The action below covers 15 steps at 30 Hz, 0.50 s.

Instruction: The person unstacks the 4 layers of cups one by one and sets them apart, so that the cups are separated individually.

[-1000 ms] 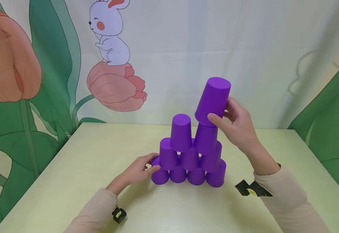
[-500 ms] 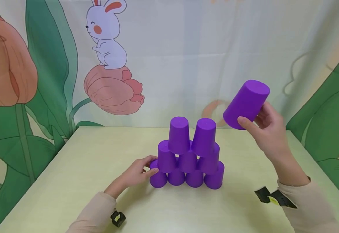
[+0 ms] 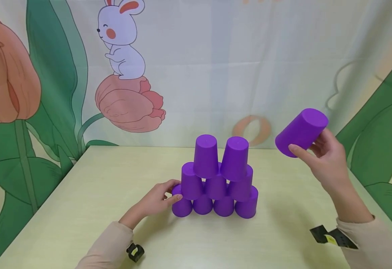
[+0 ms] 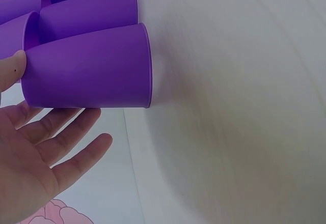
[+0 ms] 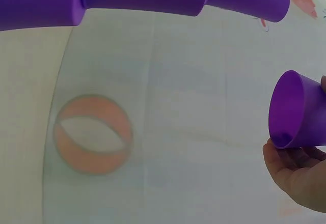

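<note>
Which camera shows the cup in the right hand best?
The head view: nearly the whole tilted cup shows in the right hand. Right wrist shows its open mouth but crops the cup; left wrist doesn't show it.

In the right wrist view, we find the held cup and right hand cut off by the right edge, the ring blurred. In the left wrist view, the left hand runs past the left edge. From the head, we record the bottom cups partly hidden behind those above.
</note>
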Tool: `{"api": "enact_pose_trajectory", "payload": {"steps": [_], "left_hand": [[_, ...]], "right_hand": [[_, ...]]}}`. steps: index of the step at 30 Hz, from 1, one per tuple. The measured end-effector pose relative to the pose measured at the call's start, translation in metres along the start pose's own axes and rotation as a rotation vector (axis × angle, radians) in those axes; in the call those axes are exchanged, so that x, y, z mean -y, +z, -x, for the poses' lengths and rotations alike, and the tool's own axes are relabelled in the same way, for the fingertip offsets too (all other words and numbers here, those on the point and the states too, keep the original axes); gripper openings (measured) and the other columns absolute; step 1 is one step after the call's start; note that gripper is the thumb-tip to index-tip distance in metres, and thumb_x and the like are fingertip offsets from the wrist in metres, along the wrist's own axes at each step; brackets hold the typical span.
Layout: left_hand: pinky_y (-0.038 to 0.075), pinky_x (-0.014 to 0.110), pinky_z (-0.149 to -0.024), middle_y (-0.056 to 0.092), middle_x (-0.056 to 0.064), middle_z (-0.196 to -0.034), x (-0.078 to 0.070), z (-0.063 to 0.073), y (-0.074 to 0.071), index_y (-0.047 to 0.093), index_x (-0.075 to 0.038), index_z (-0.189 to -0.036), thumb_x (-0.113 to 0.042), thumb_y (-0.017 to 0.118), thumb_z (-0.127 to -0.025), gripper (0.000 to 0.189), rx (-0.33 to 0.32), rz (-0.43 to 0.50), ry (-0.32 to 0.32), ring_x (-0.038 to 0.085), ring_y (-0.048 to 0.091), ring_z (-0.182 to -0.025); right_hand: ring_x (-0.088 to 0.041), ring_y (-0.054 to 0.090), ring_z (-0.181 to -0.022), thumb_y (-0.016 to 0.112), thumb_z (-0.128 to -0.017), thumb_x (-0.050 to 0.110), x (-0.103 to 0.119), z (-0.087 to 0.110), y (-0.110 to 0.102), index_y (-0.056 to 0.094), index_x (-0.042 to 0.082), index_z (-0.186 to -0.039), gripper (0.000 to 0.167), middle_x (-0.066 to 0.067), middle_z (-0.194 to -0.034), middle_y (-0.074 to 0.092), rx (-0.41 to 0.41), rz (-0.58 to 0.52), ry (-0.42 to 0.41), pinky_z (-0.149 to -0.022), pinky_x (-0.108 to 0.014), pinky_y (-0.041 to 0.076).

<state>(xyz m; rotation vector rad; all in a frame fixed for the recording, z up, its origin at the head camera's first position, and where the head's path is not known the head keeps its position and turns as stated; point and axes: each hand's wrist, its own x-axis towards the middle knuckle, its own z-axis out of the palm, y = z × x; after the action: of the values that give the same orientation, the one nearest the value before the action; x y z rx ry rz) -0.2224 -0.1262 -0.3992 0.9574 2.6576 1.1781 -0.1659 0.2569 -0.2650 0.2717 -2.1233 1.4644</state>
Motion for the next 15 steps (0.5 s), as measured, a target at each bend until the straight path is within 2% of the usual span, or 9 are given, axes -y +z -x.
{"api": "enact_pose_trajectory", "payload": {"steps": [8, 15], "left_hand": [[0.045, 0.031, -0.067, 0.063, 0.003, -0.101, 0.000, 0.000, 0.000, 0.053, -0.004, -0.119, -0.021, 0.057, -0.091, 0.034, -0.004, -0.001, 0.002, 0.017, 0.059, -0.089], [0.045, 0.030, -0.067, 0.063, 0.003, -0.101, 0.002, 0.000, 0.001, 0.053, -0.004, -0.118, -0.021, 0.057, -0.090, 0.033, -0.008, 0.002, 0.006, 0.017, 0.059, -0.088]], "right_hand": [[-0.004, 0.051, -0.096, 0.069, -0.081, 0.011, -0.027, 0.000, -0.004, 0.043, 0.014, -0.131, 0.057, 0.008, -0.110, 0.053, 0.004, 0.120, 0.080, -0.079, -0.009, 0.041], [-0.001, 0.049, -0.096, 0.070, -0.081, 0.022, -0.058, 0.001, -0.006, 0.038, 0.013, -0.135, 0.064, -0.007, -0.119, 0.051, 0.025, 0.186, 0.176, -0.077, -0.009, 0.041]]}}
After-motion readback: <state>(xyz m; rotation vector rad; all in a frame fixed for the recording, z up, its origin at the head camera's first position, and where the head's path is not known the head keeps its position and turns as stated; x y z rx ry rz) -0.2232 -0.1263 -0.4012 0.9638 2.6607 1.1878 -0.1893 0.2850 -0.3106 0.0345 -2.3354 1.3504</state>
